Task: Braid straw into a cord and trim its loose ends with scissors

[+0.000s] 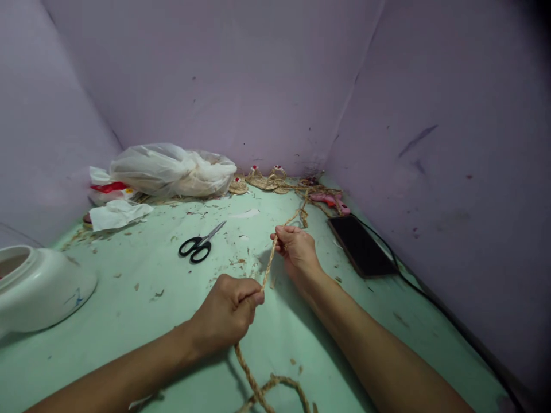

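A braided straw cord (269,265) runs between my two hands over the middle of the green table. My left hand (235,307) is closed in a fist, pinching the cord between thumb and finger. Farther up and to the right, my right hand (296,248) pinches the same cord. Between them the cord is stretched straight. Below my left hand it hangs down and loops near the front edge of view; beyond my right hand it trails toward the back of the table. Black-handled scissors (200,243) lie left of my hands, blades pointing away.
A dark phone (364,246) lies right, beside a black cable (413,281) along the wall. A pink glue gun (330,202) and small woven straw pieces (263,180) sit behind. Left are a plastic bag (167,170), crumpled tissue (118,214) and white container (51,287). Straw scraps litter the table.
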The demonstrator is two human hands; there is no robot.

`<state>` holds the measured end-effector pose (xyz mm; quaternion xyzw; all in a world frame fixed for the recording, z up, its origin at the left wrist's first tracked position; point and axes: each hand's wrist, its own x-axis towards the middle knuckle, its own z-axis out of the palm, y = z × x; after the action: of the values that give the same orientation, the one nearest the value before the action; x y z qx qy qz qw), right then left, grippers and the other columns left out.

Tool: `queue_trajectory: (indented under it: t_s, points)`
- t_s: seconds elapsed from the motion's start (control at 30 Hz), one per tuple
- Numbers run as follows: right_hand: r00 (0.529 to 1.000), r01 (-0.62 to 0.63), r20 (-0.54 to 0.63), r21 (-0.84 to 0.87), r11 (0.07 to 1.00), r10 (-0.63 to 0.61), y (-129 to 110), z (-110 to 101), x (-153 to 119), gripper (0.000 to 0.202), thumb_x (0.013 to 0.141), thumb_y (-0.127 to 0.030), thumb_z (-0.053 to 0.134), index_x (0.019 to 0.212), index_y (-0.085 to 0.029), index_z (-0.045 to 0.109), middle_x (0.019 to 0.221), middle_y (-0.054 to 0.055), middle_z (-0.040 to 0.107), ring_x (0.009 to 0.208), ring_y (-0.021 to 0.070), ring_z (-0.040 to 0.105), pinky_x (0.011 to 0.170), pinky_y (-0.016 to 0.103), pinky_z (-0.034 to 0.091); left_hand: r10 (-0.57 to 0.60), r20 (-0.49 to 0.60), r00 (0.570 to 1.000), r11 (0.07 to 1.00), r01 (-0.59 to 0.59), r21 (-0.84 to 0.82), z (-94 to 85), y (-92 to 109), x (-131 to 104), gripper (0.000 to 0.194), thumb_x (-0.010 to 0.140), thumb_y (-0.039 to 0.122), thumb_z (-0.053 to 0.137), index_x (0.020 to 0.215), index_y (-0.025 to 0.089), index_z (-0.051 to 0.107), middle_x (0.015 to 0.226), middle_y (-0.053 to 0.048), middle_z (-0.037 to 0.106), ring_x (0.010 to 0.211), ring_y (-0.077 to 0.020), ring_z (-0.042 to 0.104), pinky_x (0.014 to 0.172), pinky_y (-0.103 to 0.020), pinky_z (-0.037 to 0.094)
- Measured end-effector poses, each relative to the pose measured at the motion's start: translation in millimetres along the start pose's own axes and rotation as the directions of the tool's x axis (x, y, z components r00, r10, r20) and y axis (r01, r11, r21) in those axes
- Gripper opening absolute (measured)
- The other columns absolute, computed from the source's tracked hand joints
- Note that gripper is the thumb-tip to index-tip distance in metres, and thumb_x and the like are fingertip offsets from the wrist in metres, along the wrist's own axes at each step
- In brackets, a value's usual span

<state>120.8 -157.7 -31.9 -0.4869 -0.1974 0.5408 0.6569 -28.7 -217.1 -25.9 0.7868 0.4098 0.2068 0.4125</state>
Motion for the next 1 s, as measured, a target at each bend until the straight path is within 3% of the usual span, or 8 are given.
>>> queue_trajectory:
  t_s: [0.17,0.37,0.5,0.67,0.87,1.0]
  points:
    - [0.996,0.018,0.086,-0.075,0.997,-0.011,0.7,0.3,-7.6,0.019,0.052,-0.022,0.069,0.055,-0.015,0.052,0.048,-0.001,0.059,0.038,0.005,0.044,0.041,0.019,0.036,-0.08,-0.003,0.997,0.997,0.08,0.011,-7.3,-3.2,2.7,0.031,0.075,0.031,0.046,0.048,0.016,0.041,0.044,0.005,0.034,0.045,-0.0074,0.03,0.045,-0.021,0.023]
    - [0.963,0.0,0.264,-0.171,0.985,0.046,14.7,8.3,-30.9,0.02,0.05,-0.024,0.073,0.055,-0.014,0.056,0.047,-0.004,0.053,0.041,0.0056,0.045,0.044,0.02,0.035,-0.22,-0.148,0.964,0.937,0.167,-0.308,-19.3,-3.7,14.5,0.028,0.069,0.038,0.052,0.058,0.013,0.056,0.047,0.004,0.04,0.046,-0.0067,0.03,0.045,-0.021,0.023]
    - [0.95,0.01,0.308,-0.159,0.987,0.04,17.1,10.7,-35.5,0.018,0.051,-0.023,0.073,0.056,-0.014,0.059,0.046,-0.005,0.052,0.04,0.0049,0.042,0.044,0.02,0.034,-0.307,-0.126,0.943,0.881,0.231,-0.413,-15.2,-7.1,17.4,0.027,0.066,0.038,0.055,0.053,0.013,0.055,0.039,0.006,0.035,0.039,-0.0049,0.025,0.041,-0.02,0.018]
    - [0.961,-0.03,0.267,-0.148,0.988,0.069,14.4,10.6,-34.6,0.024,0.05,-0.025,0.073,0.071,-0.013,0.066,0.063,0.002,0.063,0.049,0.0074,0.049,0.049,0.022,0.038,-0.331,-0.103,0.938,0.836,0.241,-0.493,-13.1,-10.8,16.7,0.03,0.065,0.042,0.056,0.056,0.013,0.055,0.045,0.003,0.048,0.038,-0.0041,0.028,0.04,-0.02,0.02]
    - [0.978,-0.064,0.192,-0.093,0.994,0.081,9.6,9.8,-30.7,0.024,0.052,-0.029,0.073,0.069,-0.014,0.067,0.061,-0.001,0.06,0.052,0.0075,0.051,0.051,0.021,0.041,-0.362,-0.29,0.886,0.891,0.236,-0.389,-12.9,-13.4,14.2,0.018,0.058,0.031,0.061,0.055,0.013,0.057,0.048,0.002,0.051,0.045,-0.007,0.037,0.044,-0.02,0.029]
    - [0.976,-0.081,0.198,-0.073,0.994,0.094,7.7,8.6,-27.9,0.021,0.052,-0.024,0.073,0.068,-0.013,0.065,0.059,-0.001,0.059,0.051,0.0065,0.051,0.053,0.02,0.043,-0.361,-0.326,0.874,0.903,0.24,-0.357,-12.3,-13.2,13.0,0.016,0.056,0.028,0.061,0.054,0.013,0.056,0.048,0.003,0.05,0.048,-0.0076,0.039,0.046,-0.021,0.03]
